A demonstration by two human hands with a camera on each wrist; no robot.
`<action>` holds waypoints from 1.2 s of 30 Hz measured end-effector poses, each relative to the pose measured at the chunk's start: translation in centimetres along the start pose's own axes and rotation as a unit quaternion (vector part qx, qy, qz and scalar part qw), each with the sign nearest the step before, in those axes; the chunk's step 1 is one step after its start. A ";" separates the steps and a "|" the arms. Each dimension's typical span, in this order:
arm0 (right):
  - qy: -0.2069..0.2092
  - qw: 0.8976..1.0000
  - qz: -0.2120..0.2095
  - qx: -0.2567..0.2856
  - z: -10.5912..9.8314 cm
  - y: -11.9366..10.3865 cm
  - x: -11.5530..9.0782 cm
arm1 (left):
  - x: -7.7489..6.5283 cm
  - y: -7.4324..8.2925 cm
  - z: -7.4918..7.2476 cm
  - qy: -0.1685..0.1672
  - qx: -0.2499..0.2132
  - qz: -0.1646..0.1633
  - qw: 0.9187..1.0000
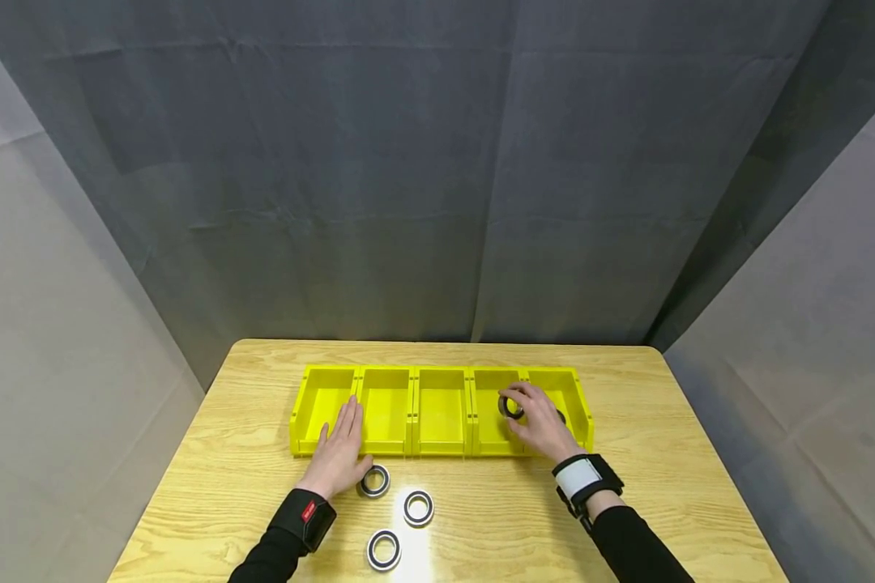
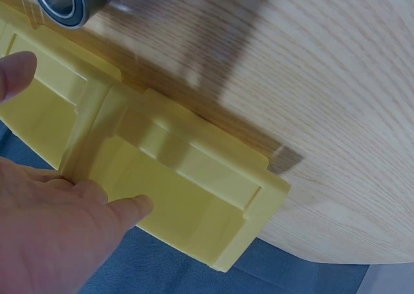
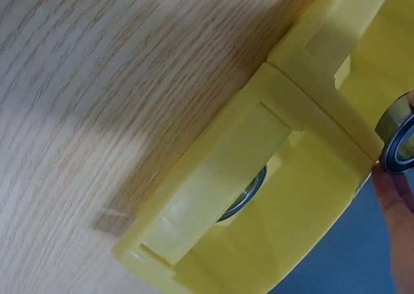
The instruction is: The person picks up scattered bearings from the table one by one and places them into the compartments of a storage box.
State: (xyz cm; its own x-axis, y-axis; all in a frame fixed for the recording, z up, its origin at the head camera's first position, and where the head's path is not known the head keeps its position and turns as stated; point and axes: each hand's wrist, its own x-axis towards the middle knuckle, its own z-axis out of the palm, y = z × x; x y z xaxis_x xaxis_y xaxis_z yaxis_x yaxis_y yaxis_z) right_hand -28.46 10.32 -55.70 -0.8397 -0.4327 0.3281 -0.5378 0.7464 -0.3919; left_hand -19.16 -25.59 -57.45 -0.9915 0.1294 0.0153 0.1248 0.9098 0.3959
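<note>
In the head view, my right hand [image 1: 544,423] pinches a ball bearing [image 1: 509,407] over the fourth compartment from the left of a yellow row of bins [image 1: 441,448]. The right wrist view shows this held bearing [image 3: 394,137] tilted beside the divider. Another bearing [image 3: 246,195] lies in the rightmost compartment, partly hidden by its front lip. My left hand [image 1: 338,455] reaches over the bins' left front with fingers extended, touching the divider between the first two compartments. Near its thumb, a bearing [image 1: 374,481] lies on the table.
Two more bearings, one [image 1: 418,508] nearer the middle and one [image 1: 384,551] closer to the front, lie flat on the wooden table [image 1: 671,486]. Grey cloth [image 1: 379,178] hangs behind the table, with lighter panels [image 1: 66,324] at both sides.
</note>
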 end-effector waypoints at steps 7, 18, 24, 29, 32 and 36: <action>-0.001 0.999 0.008 0.037 -0.5 0.4 0.2 | 0.1 -0.1 0.1 0.000 0.002 -0.001 1.000; -0.013 0.998 0.017 0.058 -0.7 0.7 0.1 | 0.1 0.1 0.0 -0.003 -0.005 -0.004 1.000; -0.016 0.998 0.016 0.051 -0.6 0.7 0.0 | 0.2 -0.1 0.2 -0.003 -0.001 -0.006 1.000; -0.031 0.999 0.007 0.028 -0.6 0.3 0.0 | 0.2 -0.1 0.3 -0.004 0.001 -0.008 1.000; -0.035 0.999 -0.004 0.011 -0.5 0.1 0.1 | 0.2 -0.1 0.3 -0.005 0.000 -0.007 1.000; -0.043 0.999 -0.018 0.001 -0.2 -0.1 0.3 | 0.1 -0.1 0.2 -0.004 -0.002 -0.005 1.000</action>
State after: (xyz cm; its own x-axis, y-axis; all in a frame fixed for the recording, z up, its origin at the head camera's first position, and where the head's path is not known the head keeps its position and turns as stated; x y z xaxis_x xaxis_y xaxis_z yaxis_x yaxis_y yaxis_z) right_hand -28.64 10.20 -55.36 -0.8230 -0.5011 0.2676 -0.5681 0.7284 -0.3831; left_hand -19.31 -25.58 -57.67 -0.9922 0.1246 0.0035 0.1156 0.9098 0.3987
